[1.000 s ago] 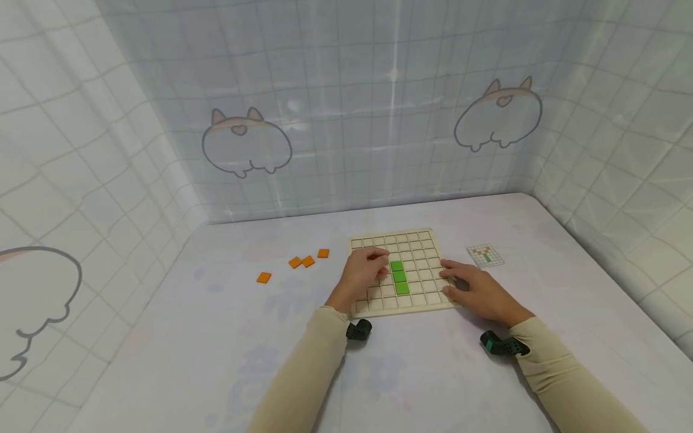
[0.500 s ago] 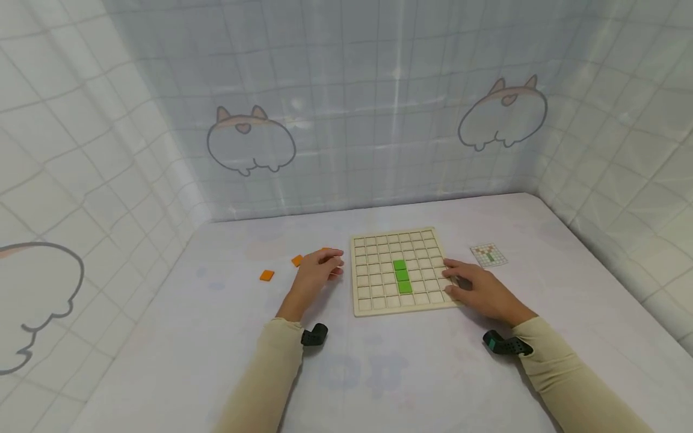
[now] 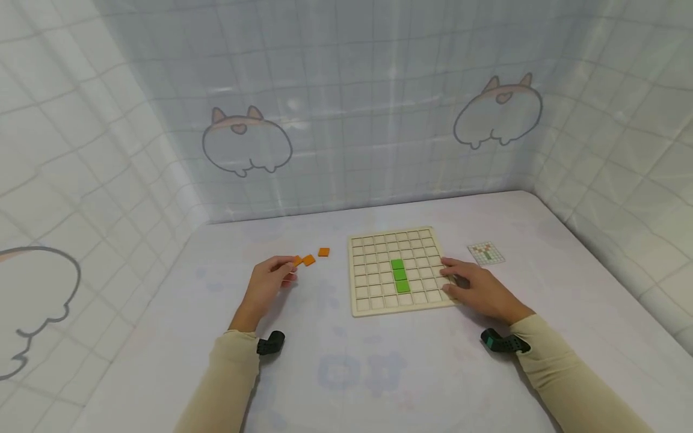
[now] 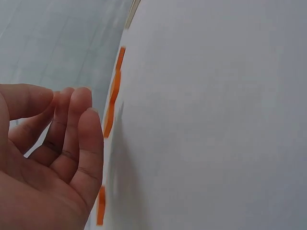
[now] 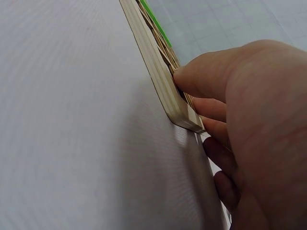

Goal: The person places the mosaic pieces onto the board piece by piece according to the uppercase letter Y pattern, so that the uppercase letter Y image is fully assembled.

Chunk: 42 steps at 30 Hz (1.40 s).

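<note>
Beside the wooden grid board [image 3: 352, 282], my left hand [image 3: 266, 282] is over the table at the orange tiles [image 3: 308, 260], its fingers bent loosely. In the left wrist view a gap shows between the thumb and fingers of the left hand [image 4: 57, 148], which hold nothing; several orange tiles [image 4: 110, 117] lie beyond. My right hand [image 3: 483, 291] rests on the board's right edge. The right wrist view shows the thumb of this hand [image 5: 254, 115] touching the board [image 5: 160, 91] near its corner. Three green tiles [image 3: 400, 275] stand in a column in the grid.
A small pattern card [image 3: 486, 253] lies to the right of the board, showing orange and green squares. Pale curtains with a grid print [image 3: 346, 138] stand behind the table and at both sides.
My left hand has moved left from over the board to the orange tiles. The right hand has stayed at the board's right edge.
</note>
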### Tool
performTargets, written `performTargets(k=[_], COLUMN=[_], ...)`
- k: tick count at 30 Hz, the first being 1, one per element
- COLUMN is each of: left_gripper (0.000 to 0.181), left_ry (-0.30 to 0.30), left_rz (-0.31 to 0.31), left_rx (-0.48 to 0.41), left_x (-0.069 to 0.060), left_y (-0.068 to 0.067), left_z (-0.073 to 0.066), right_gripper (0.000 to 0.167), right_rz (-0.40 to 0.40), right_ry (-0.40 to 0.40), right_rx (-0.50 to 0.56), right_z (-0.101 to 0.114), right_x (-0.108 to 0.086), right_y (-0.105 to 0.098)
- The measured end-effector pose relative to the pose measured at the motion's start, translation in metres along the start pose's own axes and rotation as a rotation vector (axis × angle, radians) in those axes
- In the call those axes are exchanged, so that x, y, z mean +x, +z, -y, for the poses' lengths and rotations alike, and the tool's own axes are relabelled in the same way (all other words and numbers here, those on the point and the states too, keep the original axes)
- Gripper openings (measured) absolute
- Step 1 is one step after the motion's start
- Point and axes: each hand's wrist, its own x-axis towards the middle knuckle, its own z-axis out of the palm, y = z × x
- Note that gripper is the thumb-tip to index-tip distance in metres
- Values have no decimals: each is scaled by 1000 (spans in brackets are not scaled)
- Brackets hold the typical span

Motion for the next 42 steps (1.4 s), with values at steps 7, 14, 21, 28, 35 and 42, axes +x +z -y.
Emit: performTargets(k=[7, 14, 21, 28, 35, 42], left_gripper=[36, 39, 39, 36, 40, 47], left_ry=[-28, -66, -157, -185, -126, -87], left_rz=[-55, -101, -209, -231, -74, 22], left_rx=[20, -45, -129, 57, 229, 257], left_x=[0, 4, 8, 9, 8, 7], left_y=[-24, -42, -52, -56, -66, -73], left_z=[-2, -2, 6, 12, 19, 27], right_gripper=[42, 42, 41, 41, 41, 41], right_rz=[12, 27, 32, 19, 13, 22], right_ry=[21, 30, 25, 5, 1, 7], right_rx=[-5, -10, 1, 12, 16, 3], right_z=[1, 3, 4, 4, 2, 3], right_x=[0, 1, 2, 0, -2, -1], right_y=[2, -1, -1, -3, -3, -4])
